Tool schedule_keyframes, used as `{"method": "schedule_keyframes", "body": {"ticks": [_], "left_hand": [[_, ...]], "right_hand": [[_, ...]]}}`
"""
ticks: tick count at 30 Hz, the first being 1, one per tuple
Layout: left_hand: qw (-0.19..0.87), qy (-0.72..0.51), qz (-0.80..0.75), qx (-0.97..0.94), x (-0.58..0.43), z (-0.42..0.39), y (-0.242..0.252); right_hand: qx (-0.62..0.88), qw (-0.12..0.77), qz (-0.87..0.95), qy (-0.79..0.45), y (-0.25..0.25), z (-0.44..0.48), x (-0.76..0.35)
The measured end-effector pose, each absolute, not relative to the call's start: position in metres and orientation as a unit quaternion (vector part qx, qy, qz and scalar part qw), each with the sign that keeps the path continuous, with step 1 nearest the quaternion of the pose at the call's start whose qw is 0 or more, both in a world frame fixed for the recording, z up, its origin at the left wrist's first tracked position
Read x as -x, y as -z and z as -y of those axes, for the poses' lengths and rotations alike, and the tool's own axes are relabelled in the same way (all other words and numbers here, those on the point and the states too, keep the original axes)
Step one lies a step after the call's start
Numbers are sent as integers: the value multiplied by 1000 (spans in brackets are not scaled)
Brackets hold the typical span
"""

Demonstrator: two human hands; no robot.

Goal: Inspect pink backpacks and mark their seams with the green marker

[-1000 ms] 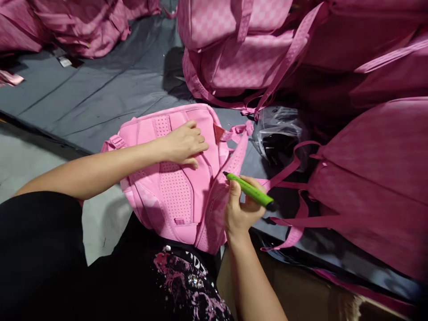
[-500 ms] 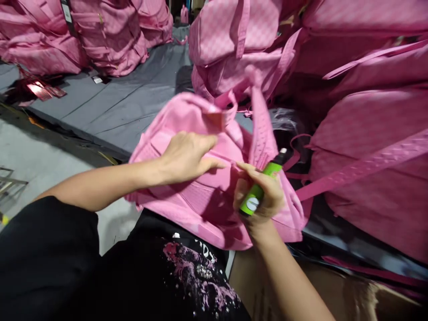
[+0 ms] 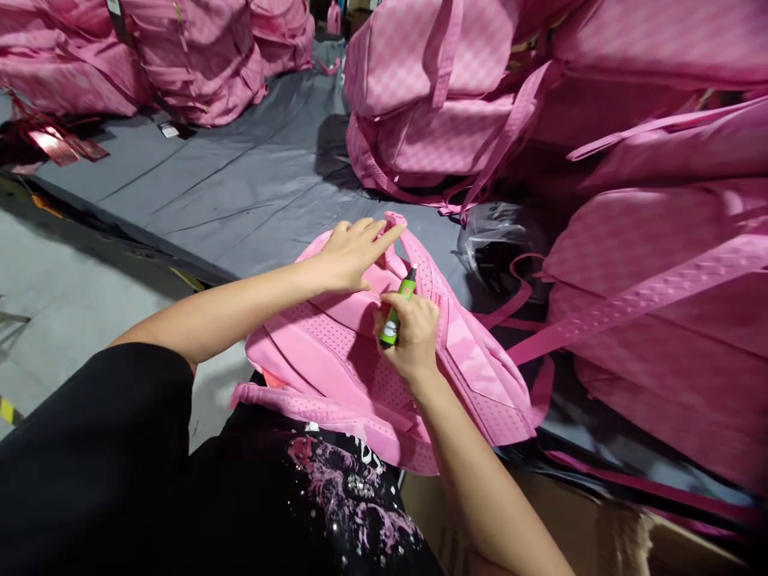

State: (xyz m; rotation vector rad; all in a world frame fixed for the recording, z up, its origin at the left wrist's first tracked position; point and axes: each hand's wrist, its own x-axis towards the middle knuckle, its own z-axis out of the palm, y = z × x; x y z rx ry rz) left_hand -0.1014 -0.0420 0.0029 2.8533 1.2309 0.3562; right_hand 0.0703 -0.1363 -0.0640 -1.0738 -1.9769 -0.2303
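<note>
A light pink backpack [image 3: 336, 352] lies back-side up on the grey table in front of me, its perforated padding and straps facing up. My left hand [image 3: 351, 254] rests flat on its upper part, fingers stretched toward the top handle. My right hand [image 3: 410, 336] is closed around a green marker [image 3: 398, 310], held upright with its tip pointing at the backpack's upper middle.
Stacks of darker pink backpacks [image 3: 438, 104] stand behind and to the right [image 3: 660, 280], more at the far left [image 3: 192, 56]. A clear plastic bag with something dark [image 3: 495, 240] lies by the straps. The grey cloth table [image 3: 228, 184] edge runs along my left.
The backpack was lifted and turned, then laid flat again. My right hand swung the marker from lying sideways to upright over the bag. My left hand slid toward the top handle.
</note>
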Motion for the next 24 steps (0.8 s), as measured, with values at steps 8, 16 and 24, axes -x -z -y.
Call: {"method": "schedule_keyframes", "body": {"ticks": [8,16,24], "left_hand": [[17,-40,-353,-935,86,22,20],[-52,6,-367,-929,76,35,28],[-69,4,-378,-923,70,34,30]], "right_hand": [[423,425,800,-14,85,155,-83],[432,453,780,-23,95,149,-88],[428,424,796,-54,89,145,-99]]}}
